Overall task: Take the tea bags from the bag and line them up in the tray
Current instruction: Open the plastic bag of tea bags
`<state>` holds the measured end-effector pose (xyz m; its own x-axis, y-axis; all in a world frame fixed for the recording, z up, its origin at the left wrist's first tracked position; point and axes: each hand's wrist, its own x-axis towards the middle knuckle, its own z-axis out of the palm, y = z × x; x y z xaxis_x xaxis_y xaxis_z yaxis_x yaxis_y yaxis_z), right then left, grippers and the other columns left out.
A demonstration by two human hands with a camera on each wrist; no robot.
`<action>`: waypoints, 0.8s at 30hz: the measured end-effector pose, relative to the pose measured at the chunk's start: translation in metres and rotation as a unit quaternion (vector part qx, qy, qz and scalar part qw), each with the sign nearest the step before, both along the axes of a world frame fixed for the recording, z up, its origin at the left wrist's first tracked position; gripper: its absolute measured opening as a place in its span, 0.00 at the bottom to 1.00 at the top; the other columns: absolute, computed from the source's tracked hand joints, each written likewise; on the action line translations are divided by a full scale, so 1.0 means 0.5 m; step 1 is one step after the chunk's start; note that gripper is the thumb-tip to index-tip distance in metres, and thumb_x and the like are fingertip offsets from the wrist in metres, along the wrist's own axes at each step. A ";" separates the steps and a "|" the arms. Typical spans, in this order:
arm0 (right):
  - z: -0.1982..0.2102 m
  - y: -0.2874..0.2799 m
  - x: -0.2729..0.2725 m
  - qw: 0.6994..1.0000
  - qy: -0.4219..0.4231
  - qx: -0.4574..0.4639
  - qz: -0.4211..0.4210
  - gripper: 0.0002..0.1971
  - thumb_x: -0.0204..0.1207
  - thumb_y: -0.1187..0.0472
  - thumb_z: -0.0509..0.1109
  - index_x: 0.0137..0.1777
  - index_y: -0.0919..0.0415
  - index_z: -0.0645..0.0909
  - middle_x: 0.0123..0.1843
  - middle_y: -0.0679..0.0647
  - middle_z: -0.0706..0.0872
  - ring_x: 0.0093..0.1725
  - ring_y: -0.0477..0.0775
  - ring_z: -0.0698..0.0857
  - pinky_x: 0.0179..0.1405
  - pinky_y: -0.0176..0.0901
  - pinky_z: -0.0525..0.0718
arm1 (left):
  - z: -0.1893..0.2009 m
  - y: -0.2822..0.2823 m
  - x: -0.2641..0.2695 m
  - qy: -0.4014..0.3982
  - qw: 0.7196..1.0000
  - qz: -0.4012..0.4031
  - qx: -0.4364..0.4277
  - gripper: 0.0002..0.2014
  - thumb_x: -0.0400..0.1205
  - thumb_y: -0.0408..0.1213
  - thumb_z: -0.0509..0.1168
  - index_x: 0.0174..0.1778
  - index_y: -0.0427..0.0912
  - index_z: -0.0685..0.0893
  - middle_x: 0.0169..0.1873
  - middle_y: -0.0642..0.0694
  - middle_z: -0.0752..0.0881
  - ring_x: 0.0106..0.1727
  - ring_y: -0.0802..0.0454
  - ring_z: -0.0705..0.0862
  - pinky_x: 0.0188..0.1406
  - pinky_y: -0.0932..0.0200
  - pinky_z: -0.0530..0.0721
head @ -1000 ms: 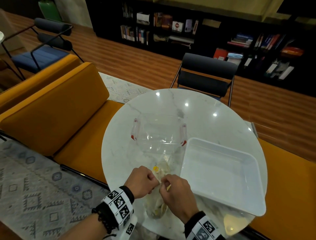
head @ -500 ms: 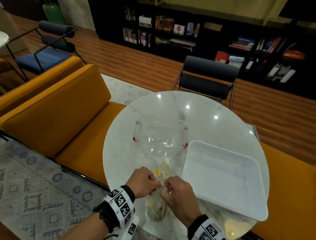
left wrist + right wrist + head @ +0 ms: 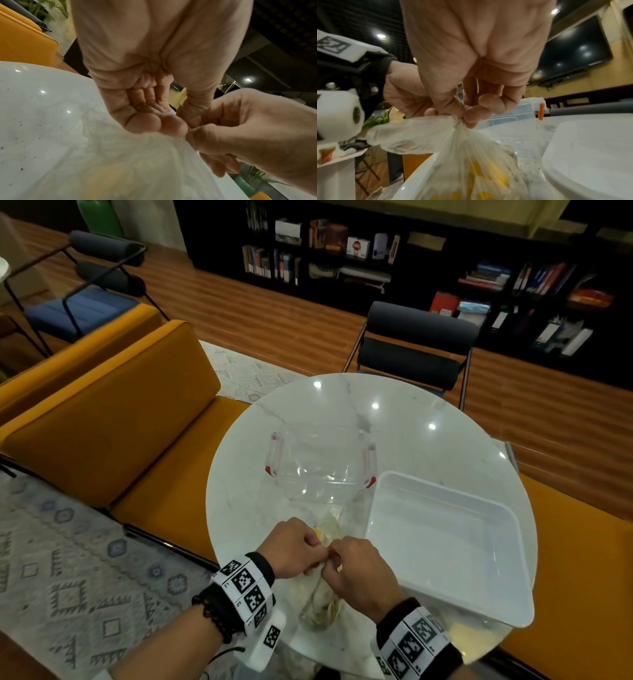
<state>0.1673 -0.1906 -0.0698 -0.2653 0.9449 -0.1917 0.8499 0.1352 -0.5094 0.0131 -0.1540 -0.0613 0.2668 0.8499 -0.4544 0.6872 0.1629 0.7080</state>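
A thin clear plastic bag [image 3: 320,602] with yellow-tagged tea bags [image 3: 489,175] inside lies on the round white table [image 3: 421,433] near its front edge. Both my hands meet at the bag's twisted neck [image 3: 456,121]. My left hand [image 3: 294,549] pinches the plastic from the left, fingers curled. My right hand [image 3: 356,570] pinches the knot [image 3: 456,121] between thumb and fingertips. The white tray [image 3: 442,546] sits just right of my hands with nothing in it.
A clear lidless box with red clips [image 3: 322,463] stands behind the bag, touching the tray's far left corner. Orange sofa seats [image 3: 113,412] flank the table on the left. A dark chair [image 3: 414,350] stands beyond it.
My hands stay at the bag's neck; they have drawn slightly closer together, and the fingers have shifted on the twisted plastic. The bag and tray have not moved.
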 end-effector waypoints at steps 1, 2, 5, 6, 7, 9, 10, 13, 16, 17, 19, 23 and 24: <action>-0.002 -0.001 0.002 1.000 0.008 0.001 -0.007 0.08 0.76 0.57 0.63 0.36 0.55 0.75 0.36 0.49 0.80 0.37 0.52 0.77 0.37 0.48 0.77 | 0.000 -0.001 0.002 -0.003 1.000 0.000 -0.003 0.11 0.76 0.36 0.69 0.28 0.40 0.88 0.19 0.52 0.84 0.21 0.63 0.79 0.27 0.71 0.77; -0.004 -0.001 0.004 1.000 0.014 0.004 -0.014 0.09 0.75 0.57 0.64 0.34 0.54 0.74 0.35 0.49 0.80 0.35 0.52 0.76 0.36 0.47 0.77 | -0.001 -0.004 0.003 -0.006 1.000 0.000 -0.006 0.11 0.76 0.36 0.69 0.27 0.40 0.87 0.19 0.52 0.84 0.21 0.62 0.79 0.27 0.71 0.77; -0.010 -0.005 0.009 0.999 0.029 0.013 -0.032 0.10 0.73 0.58 0.66 0.32 0.55 0.72 0.32 0.48 0.78 0.33 0.51 0.74 0.34 0.45 0.74 | -0.007 -0.005 0.003 -0.014 1.000 0.010 -0.015 0.11 0.76 0.36 0.68 0.28 0.37 0.88 0.19 0.51 0.84 0.22 0.61 0.80 0.29 0.68 0.79; -0.014 -0.008 0.013 0.998 0.044 0.017 -0.044 0.09 0.72 0.58 0.67 0.31 0.55 0.74 0.30 0.48 0.78 0.32 0.51 0.75 0.33 0.44 0.74 | -0.011 -0.003 -0.001 -0.017 0.999 0.022 -0.019 0.11 0.77 0.36 0.68 0.30 0.35 0.88 0.20 0.50 0.85 0.22 0.60 0.80 0.30 0.66 0.79; -0.018 -0.013 0.017 0.996 0.065 0.022 -0.062 0.07 0.69 0.58 0.68 0.31 0.56 0.75 0.29 0.48 0.78 0.31 0.51 0.75 0.32 0.42 0.74 | -0.015 -0.001 -0.006 -0.022 0.999 0.037 -0.027 0.11 0.77 0.35 0.68 0.32 0.34 0.89 0.21 0.50 0.85 0.22 0.59 0.80 0.30 0.65 0.80; -0.030 -0.025 0.028 0.989 0.110 0.022 -0.099 0.05 0.64 0.56 0.68 0.31 0.56 0.79 0.28 0.48 0.80 0.31 0.52 0.78 0.31 0.38 0.75 | -0.024 -0.002 -0.015 -0.045 0.995 0.070 -0.055 0.11 0.79 0.33 0.68 0.33 0.34 0.89 0.24 0.46 0.87 0.24 0.56 0.81 0.29 0.64 0.80; -0.034 -0.032 0.033 0.987 0.123 0.021 -0.105 0.05 0.63 0.55 0.67 0.32 0.55 0.81 0.28 0.47 0.81 0.32 0.51 0.79 0.31 0.37 0.76 | -0.028 -0.006 -0.017 -0.059 0.993 0.082 -0.066 0.10 0.80 0.32 0.67 0.33 0.35 0.88 0.25 0.44 0.87 0.25 0.55 0.81 0.29 0.63 0.80; -0.036 -0.033 0.035 0.988 0.125 0.027 -0.082 0.08 0.67 0.51 0.67 0.43 0.49 0.85 0.37 0.41 0.85 0.32 0.40 0.80 0.37 0.32 0.78 | -0.033 -0.013 -0.015 -0.073 0.992 0.089 -0.058 0.09 0.80 0.32 0.67 0.36 0.35 0.89 0.27 0.43 0.88 0.26 0.54 0.83 0.29 0.63 0.81; -0.022 -0.017 0.028 0.997 0.058 0.025 -0.039 0.08 0.73 0.52 0.66 0.47 0.51 0.85 0.43 0.44 0.86 0.39 0.42 0.82 0.41 0.36 0.80 | -0.025 -0.012 -0.010 -0.072 0.994 0.067 -0.047 0.09 0.80 0.32 0.67 0.38 0.32 0.89 0.29 0.39 0.89 0.26 0.55 0.83 0.30 0.63 0.81; -0.016 -0.012 0.023 0.999 0.033 0.020 -0.031 0.08 0.74 0.53 0.66 0.43 0.55 0.84 0.41 0.47 0.87 0.40 0.47 0.83 0.40 0.41 0.82 | -0.021 -0.010 -0.009 -0.068 0.995 0.060 -0.041 0.09 0.79 0.33 0.67 0.38 0.32 0.89 0.30 0.36 0.90 0.26 0.54 0.83 0.30 0.63 0.81; -0.013 -0.006 0.020 0.998 0.048 0.023 -0.044 0.09 0.72 0.54 0.66 0.38 0.59 0.82 0.35 0.52 0.85 0.37 0.52 0.82 0.39 0.49 0.83 | -0.012 -0.006 -0.008 -0.066 0.996 0.057 -0.030 0.08 0.79 0.33 0.68 0.37 0.33 0.89 0.33 0.35 0.91 0.27 0.54 0.83 0.31 0.63 0.80; -0.007 0.006 0.025 0.981 0.156 0.085 -0.081 0.03 0.67 0.58 0.71 0.33 0.55 0.83 0.30 0.46 0.82 0.33 0.50 0.80 0.31 0.34 0.76 | 0.010 0.025 -0.024 -0.088 0.990 0.110 -0.001 0.09 0.80 0.31 0.67 0.34 0.37 0.88 0.29 0.39 0.89 0.27 0.53 0.83 0.30 0.62 0.81; -0.004 0.007 0.028 0.975 0.184 0.096 -0.078 0.02 0.66 0.60 0.72 0.34 0.55 0.83 0.30 0.44 0.82 0.32 0.48 0.80 0.30 0.30 0.74 | 0.014 0.033 -0.029 -0.099 0.987 0.128 -0.001 0.10 0.80 0.30 0.67 0.33 0.36 0.88 0.28 0.40 0.88 0.26 0.52 0.83 0.30 0.62 0.81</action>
